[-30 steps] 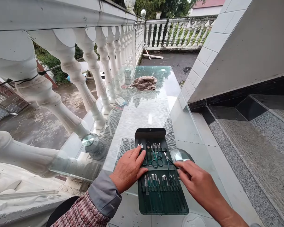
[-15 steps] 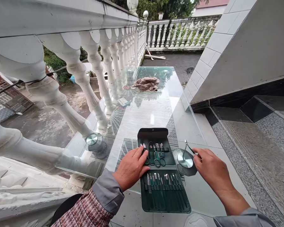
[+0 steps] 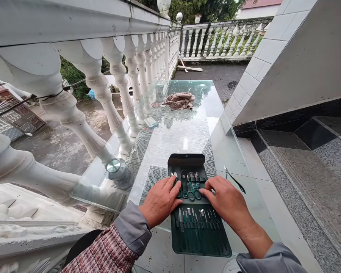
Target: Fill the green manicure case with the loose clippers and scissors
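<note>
A dark green manicure case (image 3: 200, 242) lies unfolded on the glass table. Its upper panel holds green-handled scissors (image 3: 194, 195), nail clippers (image 3: 195, 182) and other tools. Several slim metal tools (image 3: 197, 215) sit under a strap in the lower panel. My left hand (image 3: 161, 201) rests on the case's left edge, fingers stretched out and thumb apart, partly covering another tool there. My right hand (image 3: 227, 201) is over the right edge, bent fingers apart, thumb tip beside the scissors' ring; no held thing shows. Cuticle nippers (image 3: 235, 180) lie on the glass to the right, touched by neither hand.
The glass table (image 3: 184, 132) carries a crumpled brown cloth (image 3: 179, 101) at its far end and a small card (image 3: 150, 122) at left. A round metal-topped support (image 3: 116, 168) shows at left. White balusters (image 3: 74, 113) flank the left, stone steps (image 3: 307, 163) the right.
My right hand has let go of the nippers, which now lie on the glass, and has moved left to the case's right edge. My left hand stays on the case.
</note>
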{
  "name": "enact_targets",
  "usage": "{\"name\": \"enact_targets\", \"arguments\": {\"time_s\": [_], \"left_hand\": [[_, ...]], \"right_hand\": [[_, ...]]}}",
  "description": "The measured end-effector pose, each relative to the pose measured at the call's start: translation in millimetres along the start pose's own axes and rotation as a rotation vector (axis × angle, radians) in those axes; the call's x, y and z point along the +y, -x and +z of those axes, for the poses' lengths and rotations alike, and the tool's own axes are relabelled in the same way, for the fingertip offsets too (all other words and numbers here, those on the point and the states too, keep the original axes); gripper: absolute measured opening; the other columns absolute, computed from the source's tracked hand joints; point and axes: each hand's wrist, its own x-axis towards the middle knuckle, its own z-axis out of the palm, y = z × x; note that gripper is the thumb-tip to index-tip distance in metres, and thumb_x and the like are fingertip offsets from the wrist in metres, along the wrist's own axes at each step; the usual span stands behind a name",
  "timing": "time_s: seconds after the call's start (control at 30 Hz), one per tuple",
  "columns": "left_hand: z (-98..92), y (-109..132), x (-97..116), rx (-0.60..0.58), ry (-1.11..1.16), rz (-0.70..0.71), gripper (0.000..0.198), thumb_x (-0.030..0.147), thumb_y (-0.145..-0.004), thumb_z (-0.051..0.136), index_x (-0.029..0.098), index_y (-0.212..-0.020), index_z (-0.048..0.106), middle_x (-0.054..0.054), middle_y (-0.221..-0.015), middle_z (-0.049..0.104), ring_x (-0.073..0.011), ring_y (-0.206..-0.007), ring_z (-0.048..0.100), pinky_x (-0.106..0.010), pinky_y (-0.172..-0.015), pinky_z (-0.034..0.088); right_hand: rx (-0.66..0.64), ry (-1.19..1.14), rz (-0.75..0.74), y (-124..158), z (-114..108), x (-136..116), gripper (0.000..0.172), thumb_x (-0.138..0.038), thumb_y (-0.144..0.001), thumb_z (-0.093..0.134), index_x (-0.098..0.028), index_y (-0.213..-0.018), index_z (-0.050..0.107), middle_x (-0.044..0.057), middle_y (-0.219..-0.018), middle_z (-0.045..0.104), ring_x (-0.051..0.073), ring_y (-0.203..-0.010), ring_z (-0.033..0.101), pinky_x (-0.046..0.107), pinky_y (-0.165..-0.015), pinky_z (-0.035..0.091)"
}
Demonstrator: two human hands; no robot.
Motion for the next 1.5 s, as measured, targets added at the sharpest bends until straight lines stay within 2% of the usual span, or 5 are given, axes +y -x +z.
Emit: {"name": "enact_targets", "arguments": {"time_s": [0.6, 0.87, 1.03, 1.2, 1.5], "left_hand": [[0.6, 2.0, 1.5, -0.008, -0.013, 0.015, 0.047, 0.036, -0.086, 0.057, 0.008, -0.122, 0.046, -0.021, -0.129, 0.049, -0.0294, -0.119, 0.049, -0.040, -0.097, 0.043], [2.3, 1.6, 1.6, -0.012, -0.037, 0.010, 0.045, 0.035, -0.087, 0.055, 0.008, -0.122, 0.046, -0.021, -0.129, 0.050, -0.0279, -0.119, 0.050, -0.039, -0.099, 0.042], [2.3, 1.5, 2.1, -0.020, -0.038, 0.009, 0.045, 0.035, -0.087, 0.055, 0.009, -0.122, 0.047, -0.020, -0.130, 0.049, -0.0282, -0.119, 0.049, -0.039, -0.098, 0.042], [0.6, 1.7, 1.9, -0.036, -0.046, 0.007, 0.047, 0.036, -0.086, 0.056, 0.009, -0.123, 0.046, -0.020, -0.131, 0.049, -0.0291, -0.118, 0.049, -0.039, -0.098, 0.042], [1.6, 1.4, 2.2, -0.022, -0.047, 0.018, 0.043, 0.035, -0.089, 0.051, 0.009, -0.123, 0.045, -0.021, -0.131, 0.048, -0.0277, -0.120, 0.048, -0.040, -0.098, 0.042]], "right_hand": [[0.074, -0.044, 0.129, -31.8, 11.3, -17.1, 0.018, -0.024, -0.085, 0.044, -0.018, -0.094, 0.057, 0.006, -0.090, 0.064, 0.021, -0.087, 0.053, 0.031, -0.074, 0.037], [-0.045, 0.039, 0.301, -51.0, 14.2, -29.3, 0.015, -0.023, -0.081, 0.046, -0.019, -0.091, 0.057, 0.005, -0.080, 0.066, 0.020, -0.076, 0.057, 0.030, -0.061, 0.030], [0.138, -0.138, 0.335, -56.9, 19.4, -30.1, 0.012, -0.024, -0.077, 0.048, -0.020, -0.082, 0.059, 0.002, -0.073, 0.065, 0.018, -0.070, 0.057, 0.028, -0.062, 0.034], [0.360, -0.361, 0.453, -54.5, 4.6, -9.1, 0.016, -0.033, -0.072, 0.054, -0.021, -0.080, 0.061, 0.002, -0.071, 0.065, 0.016, -0.063, 0.056, 0.028, -0.065, 0.039], [0.076, 0.061, 0.443, -35.9, -0.9, 43.1, 0.014, -0.025, -0.073, 0.047, -0.022, -0.075, 0.061, 0.002, -0.068, 0.065, 0.015, -0.056, 0.050, 0.027, -0.052, 0.029]]}}
